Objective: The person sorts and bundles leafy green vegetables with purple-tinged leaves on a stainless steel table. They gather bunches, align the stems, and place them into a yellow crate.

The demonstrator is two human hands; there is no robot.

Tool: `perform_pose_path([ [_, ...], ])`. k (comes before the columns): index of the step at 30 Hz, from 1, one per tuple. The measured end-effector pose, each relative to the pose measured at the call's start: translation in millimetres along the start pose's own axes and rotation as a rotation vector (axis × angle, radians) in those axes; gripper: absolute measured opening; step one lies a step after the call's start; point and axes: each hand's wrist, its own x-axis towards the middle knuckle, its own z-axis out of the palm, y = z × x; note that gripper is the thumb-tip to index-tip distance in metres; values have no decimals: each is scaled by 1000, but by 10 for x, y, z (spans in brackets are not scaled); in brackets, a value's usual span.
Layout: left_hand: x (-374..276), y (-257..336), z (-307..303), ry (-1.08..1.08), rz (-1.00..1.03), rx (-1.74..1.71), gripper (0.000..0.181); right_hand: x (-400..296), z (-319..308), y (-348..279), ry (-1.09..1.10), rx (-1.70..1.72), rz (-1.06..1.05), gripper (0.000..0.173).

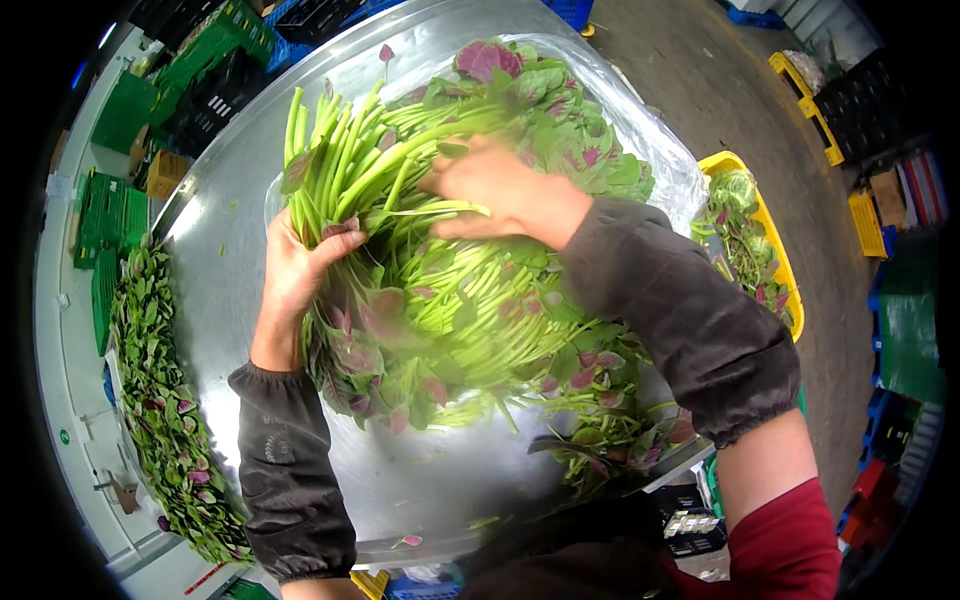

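My left hand (300,262) is closed around a bunch of red amaranth stems (337,165), its thumb across the front; the cut ends point up and the green and purple leaves hang below. Blurred by motion, my right hand (495,187) is among the stems of the pile beside the bunch, a thin stem lying by its fingers. Its fingertips are partly hidden, so whether it grips anything is unclear. Loose amaranth (480,300) spreads beneath both hands, with broad leaves (585,135) beyond on clear plastic film (667,180). All this lies on a metal table (232,277).
Dense leafy greens (157,375) line the table's left side. A yellow crate (776,262) with leaf scraps stands beyond the right edge. Trimmed leaves and stems (615,442) lie at the near right corner. Green crates (112,210) are stacked at the far left.
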Motion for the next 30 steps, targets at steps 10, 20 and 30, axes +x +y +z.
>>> perform_pose_path([
  [10, -36, 55, 99, -93, 18, 97, 51, 311, -470, -252, 30, 414, -77, 31],
  [20, -95, 46, -28, 134, 32, 38, 34, 142, -588, -288, -39, 398, 240, 63],
  [30, -363, -60, -457, 294, 6, -35, 45, -407, -277, -168, -58, 736, 438, 23],
])
